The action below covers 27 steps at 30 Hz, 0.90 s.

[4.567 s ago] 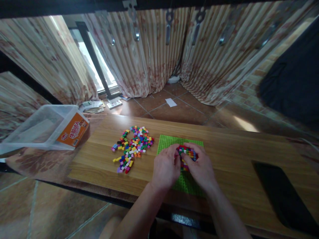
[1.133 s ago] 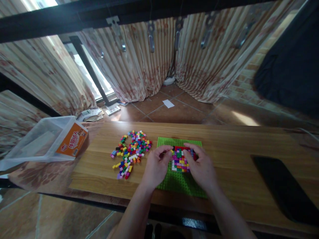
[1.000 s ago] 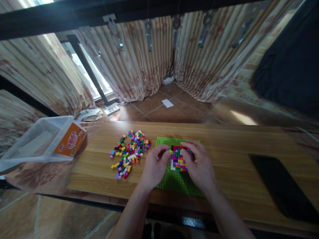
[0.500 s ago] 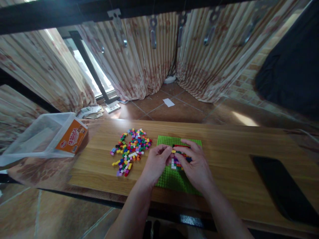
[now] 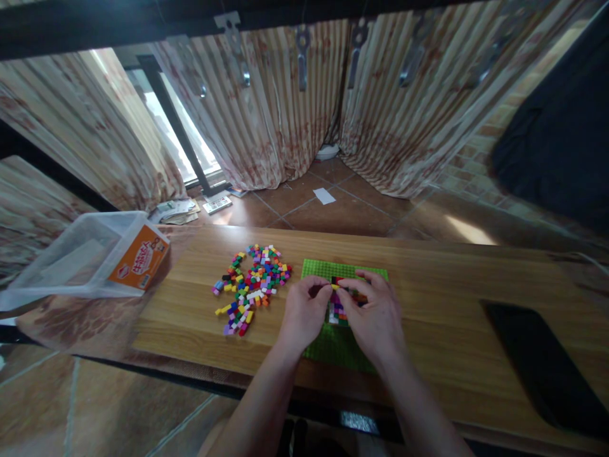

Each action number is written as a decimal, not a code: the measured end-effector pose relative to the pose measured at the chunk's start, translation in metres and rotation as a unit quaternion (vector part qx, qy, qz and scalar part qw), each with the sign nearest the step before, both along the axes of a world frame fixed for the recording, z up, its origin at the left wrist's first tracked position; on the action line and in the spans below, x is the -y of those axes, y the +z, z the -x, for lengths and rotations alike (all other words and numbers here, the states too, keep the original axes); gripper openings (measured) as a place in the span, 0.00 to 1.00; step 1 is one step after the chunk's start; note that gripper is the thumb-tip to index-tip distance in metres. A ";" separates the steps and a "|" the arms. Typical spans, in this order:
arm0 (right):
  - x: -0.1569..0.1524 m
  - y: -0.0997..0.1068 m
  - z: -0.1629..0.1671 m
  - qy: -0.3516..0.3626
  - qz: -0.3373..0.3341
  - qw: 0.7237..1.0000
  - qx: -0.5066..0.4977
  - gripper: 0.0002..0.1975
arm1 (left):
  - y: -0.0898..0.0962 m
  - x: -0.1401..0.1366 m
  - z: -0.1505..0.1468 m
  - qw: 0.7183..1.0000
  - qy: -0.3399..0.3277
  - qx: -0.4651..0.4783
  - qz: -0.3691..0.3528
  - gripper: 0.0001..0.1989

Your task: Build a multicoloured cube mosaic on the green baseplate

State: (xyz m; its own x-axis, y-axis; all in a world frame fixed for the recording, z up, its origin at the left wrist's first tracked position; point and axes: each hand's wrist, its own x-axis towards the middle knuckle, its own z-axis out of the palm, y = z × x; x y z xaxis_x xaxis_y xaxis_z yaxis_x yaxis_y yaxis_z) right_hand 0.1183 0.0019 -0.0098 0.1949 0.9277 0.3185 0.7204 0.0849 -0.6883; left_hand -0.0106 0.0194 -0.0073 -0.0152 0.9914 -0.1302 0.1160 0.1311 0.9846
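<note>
A small yellow brick (image 5: 335,287) sits between the fingertips of both hands, over the green baseplate (image 5: 335,349). My left hand (image 5: 304,311) pinches it from the left, thumb and forefinger together. From the right, the thumb and forefinger of my right hand (image 5: 378,314) close on the same brick, while its other fingers arch over the plate. Beneath the hands, a block of multicoloured bricks (image 5: 337,312) is fixed to the baseplate; my right hand covers part of it. Whether the yellow brick touches that block I cannot tell.
A spread of loose coloured bricks (image 5: 259,279) lies left of the baseplate on the wooden table (image 5: 447,298). Farther left stands a clear plastic box (image 5: 90,254) with an orange label. A black phone-like slab (image 5: 537,362) lies at the right.
The fingertips of both hands have drawn closer together around the yellow brick. My right hand's forefinger has bent in toward it. The whole view has shifted slightly.
</note>
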 end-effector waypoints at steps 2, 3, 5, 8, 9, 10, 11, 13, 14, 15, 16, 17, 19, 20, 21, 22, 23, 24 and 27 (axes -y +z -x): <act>0.000 0.001 0.002 -0.012 0.002 1.000 -0.001 0.11 | 0.002 0.000 -0.001 1.000 0.003 -0.019 -0.002 0.05; 0.001 0.002 0.003 -0.016 0.004 1.000 -0.004 0.12 | 0.003 0.000 -0.001 1.000 0.005 -0.028 -0.002 0.05; 0.000 0.003 0.004 -0.021 0.009 1.000 -0.013 0.13 | 0.005 0.000 -0.002 0.999 0.008 -0.041 -0.003 0.05; -0.001 0.005 0.002 -0.020 0.024 0.998 -0.048 0.15 | 0.006 0.000 -0.004 0.998 0.015 -0.059 -0.007 0.06; -0.002 0.006 0.001 -0.020 0.030 0.998 -0.060 0.16 | 0.006 0.000 -0.005 0.998 0.016 -0.065 -0.009 0.06; -0.003 0.006 0.000 -0.019 0.035 0.997 -0.071 0.17 | 0.005 0.000 -0.005 0.997 0.018 -0.070 -0.011 0.06; -0.004 0.007 -0.001 -0.019 0.041 0.996 -0.077 0.17 | 0.005 0.000 -0.006 0.997 0.018 -0.073 -0.013 0.06; -0.005 0.008 -0.002 -0.023 0.052 0.995 -0.078 0.17 | 0.004 0.000 -0.006 0.997 0.016 -0.074 -0.016 0.06; -0.006 0.008 -0.003 -0.026 0.058 0.995 -0.074 0.17 | 0.004 0.000 -0.006 0.997 0.016 -0.073 -0.016 0.07; -0.007 0.008 -0.003 -0.028 0.063 0.995 -0.071 0.18 | 0.004 0.000 -0.006 0.997 0.017 -0.072 -0.016 0.07; -0.008 0.008 -0.002 -0.030 0.067 0.995 -0.068 0.17 | 0.004 0.000 -0.007 0.997 0.019 -0.072 -0.016 0.07; -0.009 0.008 -0.002 -0.032 0.069 0.995 -0.067 0.17 | 0.004 0.000 -0.007 0.997 0.020 -0.074 -0.016 0.07; -0.010 0.008 -0.001 -0.033 0.070 0.995 -0.067 0.17 | 0.004 0.000 -0.007 0.997 0.026 -0.078 -0.014 0.07; -0.010 0.008 -0.001 -0.031 0.069 0.995 -0.068 0.17 | 0.005 0.000 -0.007 0.996 0.031 -0.079 -0.013 0.07; -0.010 0.007 -0.001 -0.028 0.068 0.995 -0.070 0.17 | 0.005 0.000 -0.008 0.996 0.034 -0.079 -0.012 0.07; -0.010 0.007 -0.001 -0.024 0.066 0.995 -0.071 0.17 | 0.006 0.000 -0.008 0.996 0.037 -0.079 -0.011 0.07; -0.010 0.006 -0.001 -0.020 0.065 0.995 -0.072 0.17 | 0.006 0.000 -0.008 0.996 0.040 -0.079 -0.010 0.07; -0.010 0.006 -0.001 -0.015 0.065 0.995 -0.072 0.18 | 0.007 0.000 -0.009 0.996 0.041 -0.078 -0.010 0.07; -0.009 0.005 -0.002 -0.007 0.069 0.995 -0.071 0.18 | 0.007 0.001 -0.010 0.997 0.041 -0.071 -0.011 0.08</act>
